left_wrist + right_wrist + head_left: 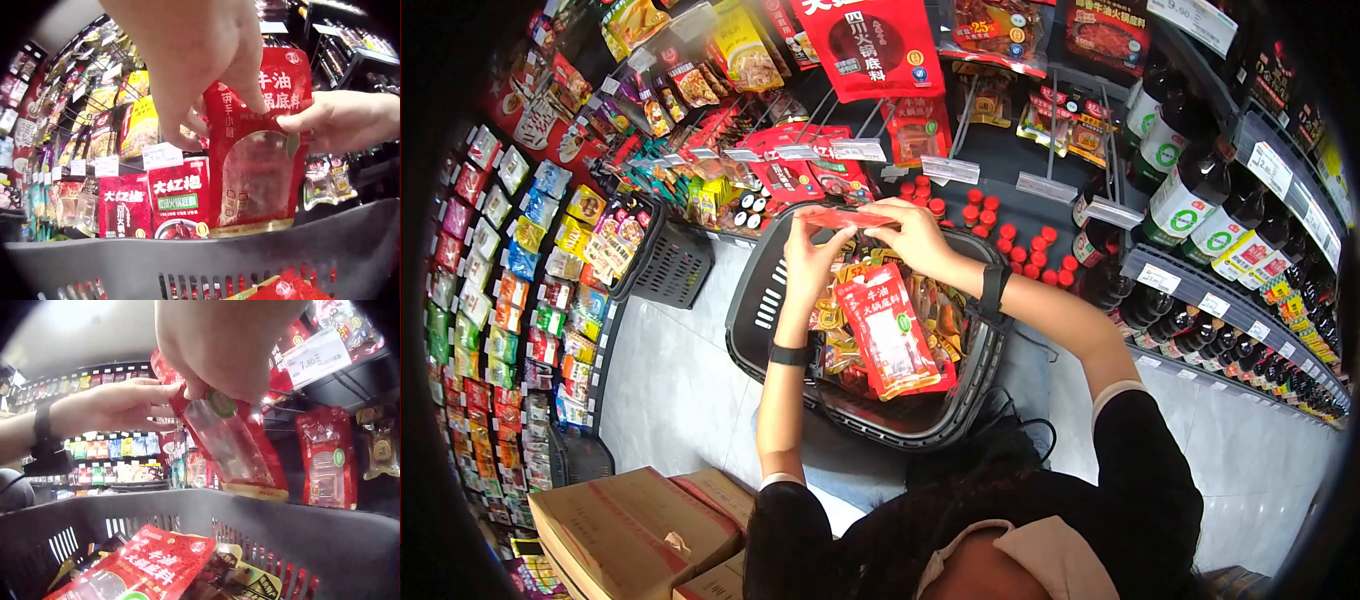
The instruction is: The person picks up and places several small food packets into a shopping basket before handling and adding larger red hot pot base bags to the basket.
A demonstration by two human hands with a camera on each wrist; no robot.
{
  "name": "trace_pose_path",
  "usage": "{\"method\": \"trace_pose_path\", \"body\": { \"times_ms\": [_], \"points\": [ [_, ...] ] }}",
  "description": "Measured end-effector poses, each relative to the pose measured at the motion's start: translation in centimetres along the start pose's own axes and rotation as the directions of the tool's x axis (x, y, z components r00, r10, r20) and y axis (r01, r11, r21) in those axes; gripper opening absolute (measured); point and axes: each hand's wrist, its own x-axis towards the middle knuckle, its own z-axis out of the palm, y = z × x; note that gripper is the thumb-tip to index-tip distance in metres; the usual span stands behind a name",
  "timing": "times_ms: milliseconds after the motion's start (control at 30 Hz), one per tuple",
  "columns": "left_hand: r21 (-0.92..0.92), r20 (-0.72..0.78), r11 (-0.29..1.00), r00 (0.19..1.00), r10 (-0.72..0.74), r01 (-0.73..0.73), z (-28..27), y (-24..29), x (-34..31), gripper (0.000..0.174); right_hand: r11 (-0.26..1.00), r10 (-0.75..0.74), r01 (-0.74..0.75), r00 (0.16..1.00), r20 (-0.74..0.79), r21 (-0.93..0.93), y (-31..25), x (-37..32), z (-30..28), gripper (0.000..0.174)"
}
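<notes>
Pinched between the left hand [808, 258] and the right hand [917, 237], a red sauce packet [845, 217] hangs at frame centre, just above a dark plastic basket [760, 295]; inside the basket lies a similar red packet [890, 330] on mixed yellow and red sachets [940, 308]

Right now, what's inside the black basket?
The black basket holds a pile of packets: a large red packet lies on top, yellowish packets beside it. Whatever lies beneath them is covered.
</notes>
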Motion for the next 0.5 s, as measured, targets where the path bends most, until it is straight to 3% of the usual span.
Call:
{"method": "trace_pose_path", "body": {
  "times_ms": [133,167,267,300,400,500],
  "points": [
    [-0.080,-0.055,0.997,0.998,-0.007,0.003,-1.7,0.9,-0.5,0.042,0.986,0.125,-0.134,0.987,0.096,0.094,-0.6,0.0,1.4,0.030],
    [-0.014,-0.058,0.999,0.997,-0.043,0.042,-2.2,1.3,-0.7,0.042,0.993,0.089,-0.096,0.992,0.092,0.067,-0.7,0.0,1.7,0.027],
    [0.041,-0.067,0.992,0.991,-0.116,0.119,-3.4,1.7,-1.2,0.039,0.971,0.232,-0.239,0.960,0.154,0.025,-0.6,0.3,2.9,0.026],
    [0.061,-0.088,0.990,0.988,-0.124,0.129,-3.6,1.3,-1.3,0.040,0.984,0.153,-0.163,0.980,0.125,0.072,0.2,0.5,3.9,0.026],
    [0.027,-0.122,0.974,0.968,-0.219,0.223,-4.2,-2.1,-1.8,0.042,0.970,0.221,-0.237,0.952,0.212,0.052,2.4,1.1,5.7,0.027],
    [0.153,-0.034,0.884,0.896,-0.443,0.443,-5.3,-5.2,-2.2,0.054,0.811,0.419,-0.553,0.778,0.468,0.193,2.6,2.0,7.0,0.027]
  ]
}}
